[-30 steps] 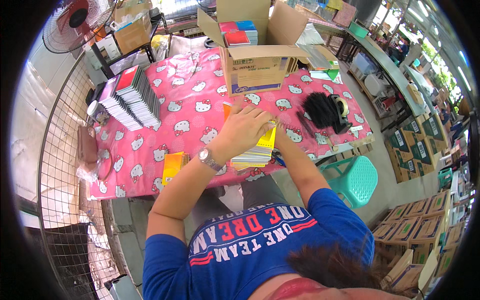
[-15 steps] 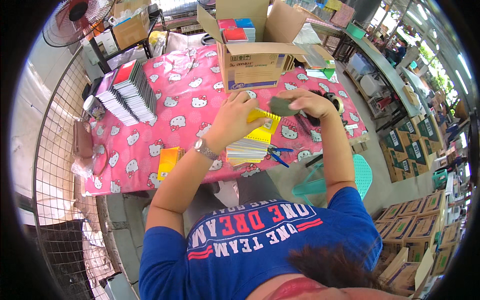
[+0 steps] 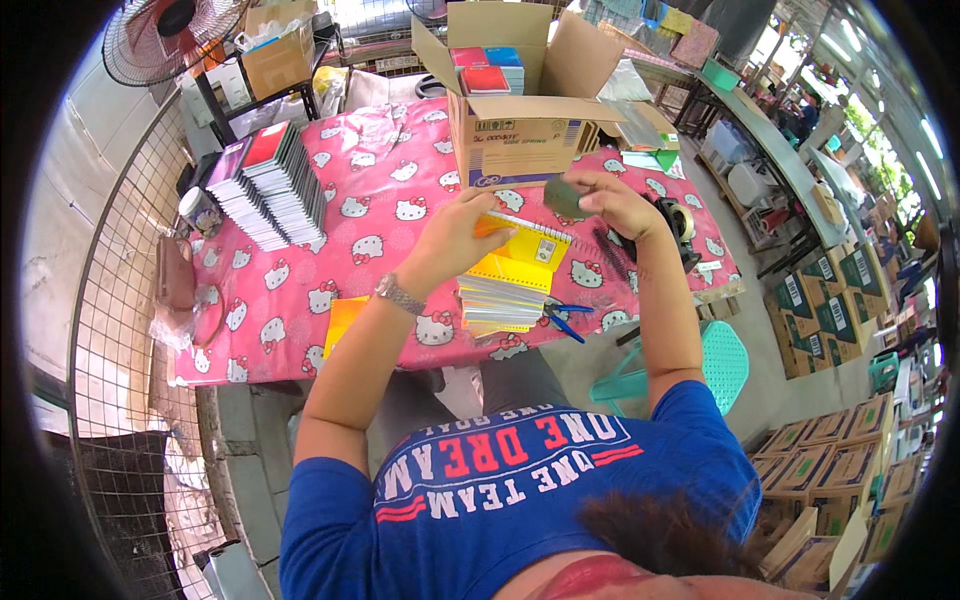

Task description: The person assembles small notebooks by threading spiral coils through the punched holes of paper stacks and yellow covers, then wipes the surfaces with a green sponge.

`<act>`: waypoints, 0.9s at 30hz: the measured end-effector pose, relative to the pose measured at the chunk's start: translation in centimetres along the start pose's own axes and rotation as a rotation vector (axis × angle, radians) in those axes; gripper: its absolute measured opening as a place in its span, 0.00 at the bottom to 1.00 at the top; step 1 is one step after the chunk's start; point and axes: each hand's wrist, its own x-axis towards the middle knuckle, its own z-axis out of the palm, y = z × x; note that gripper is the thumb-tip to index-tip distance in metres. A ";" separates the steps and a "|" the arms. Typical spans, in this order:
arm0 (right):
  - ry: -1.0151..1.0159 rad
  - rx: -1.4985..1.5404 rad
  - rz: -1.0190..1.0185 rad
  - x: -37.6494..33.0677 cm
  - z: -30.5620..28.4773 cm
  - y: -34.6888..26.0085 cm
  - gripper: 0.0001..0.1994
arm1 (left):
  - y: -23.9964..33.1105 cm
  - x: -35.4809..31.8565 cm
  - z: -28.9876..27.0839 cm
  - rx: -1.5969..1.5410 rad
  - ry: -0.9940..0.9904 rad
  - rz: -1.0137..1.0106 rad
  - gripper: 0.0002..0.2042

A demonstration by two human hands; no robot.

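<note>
My left hand [image 3: 455,238] is closed on a yellow spiral notebook [image 3: 535,246], thumb on its cover and fingers at its far edge. The notebook is tilted, with its coil along the far side. Below it stands a stack of yellow-covered notebooks [image 3: 500,298] with punched edges. My right hand [image 3: 620,205] pinches a dark green flat piece [image 3: 567,198], held just beyond the coil and apart from it. Blue-handled pliers [image 3: 567,322] lie right of the stack. Another yellow notebook [image 3: 343,320] lies by my left forearm, partly hidden.
An open cardboard box [image 3: 515,140] with red and blue notebooks stands at the back of the pink-covered table [image 3: 275,330]. Tall notebook stacks [image 3: 285,190] are at the left. Loose dark coils [image 3: 612,250] and a tape dispenser [image 3: 680,225] sit right. A green stool [image 3: 722,365] stands near the table.
My right hand has lifted the dark green piece slightly away from the notebook and turned its broad face up. More of the coil now shows. The whole view has shifted a little.
</note>
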 end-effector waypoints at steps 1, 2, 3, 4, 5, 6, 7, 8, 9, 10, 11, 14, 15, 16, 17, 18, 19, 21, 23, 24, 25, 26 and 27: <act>0.084 0.041 0.049 0.4 0.2 0.1 0.27 | -0.4 -0.2 -0.3 -0.010 -0.004 0.002 0.15; 0.081 0.045 0.054 0.8 0.3 1.9 0.27 | -0.5 -0.5 -0.4 -0.011 -0.006 -0.004 0.15; 0.158 -0.284 0.177 1.3 -0.5 5.6 0.25 | -0.4 -0.2 -0.3 -0.026 -0.013 0.022 0.15; 0.238 -0.615 0.301 1.7 -1.6 9.9 0.23 | -0.1 0.3 -0.1 -0.043 -0.020 0.055 0.15; 0.277 -1.059 0.280 0.7 -2.6 15.7 0.23 | 0.5 1.2 0.6 -0.063 -0.029 0.085 0.15; 0.291 -1.505 0.255 -0.9 -2.7 21.1 0.23 | 1.0 1.7 1.3 -0.067 -0.019 0.093 0.15; 0.327 -1.389 0.158 -2.8 -1.3 24.8 0.24 | 1.0 1.2 1.4 -0.055 0.003 0.072 0.15; 0.366 -1.268 0.066 -4.3 -0.4 26.8 0.26 | 1.2 0.8 1.5 -0.053 0.008 0.069 0.15; 0.360 -1.257 0.056 -2.9 -0.2 24.9 0.26 | 1.7 0.4 1.4 -0.022 0.012 0.042 0.15; 0.283 -1.054 0.287 -1.3 -1.4 22.2 0.28 | 1.9 0.2 1.3 0.005 0.012 0.019 0.16; 0.171 -0.832 0.502 0.0 -0.4 18.1 0.30 | 1.4 -0.7 0.8 0.026 0.011 -0.015 0.16; 0.104 -0.263 0.150 -0.5 3.1 -0.5 0.29 | 1.2 -1.5 0.2 0.058 0.025 -0.100 0.16; -0.044 -0.441 0.090 -1.6 2.9 -3.2 0.26 | 1.6 -0.8 0.7 0.079 0.026 -0.072 0.16; -0.211 -0.616 0.030 -2.0 3.0 -5.1 0.23 | 1.8 -0.4 1.0 0.107 0.036 -0.057 0.16; -0.212 -0.619 0.029 -2.1 4.1 -6.8 0.23 | 1.7 -0.5 1.1 0.106 0.039 -0.056 0.16; -0.172 -1.016 -0.009 -2.4 5.6 -8.3 0.17 | 1.8 -0.4 1.3 0.098 0.066 -0.044 0.17; -0.134 -1.410 -0.053 -2.6 6.7 -8.9 0.12 | 1.7 -0.6 1.5 0.091 0.095 -0.038 0.17; 0.071 -1.387 -0.199 -3.0 7.1 -7.0 0.12 | 1.8 -0.4 1.6 0.067 0.111 -0.038 0.18; 0.281 -1.345 -0.354 -2.9 7.0 -4.9 0.12 | 1.8 -0.5 1.5 0.057 0.126 -0.037 0.18; 0.269 -1.302 -0.311 -3.0 6.8 -4.2 0.13 | 1.8 -0.6 1.5 0.068 0.122 -0.040 0.18; 0.257 -1.259 -0.268 -3.1 6.5 -3.6 0.14 | 1.7 -0.6 1.6 0.079 0.117 -0.042 0.18; 0.261 -1.254 -0.271 -3.1 6.6 -3.7 0.14 | 1.7 -0.7 1.5 0.085 0.114 -0.040 0.18; 0.243 -1.222 -0.288 -3.2 6.7 -3.7 0.13 | 1.8 -0.8 1.5 0.099 0.113 -0.038 0.18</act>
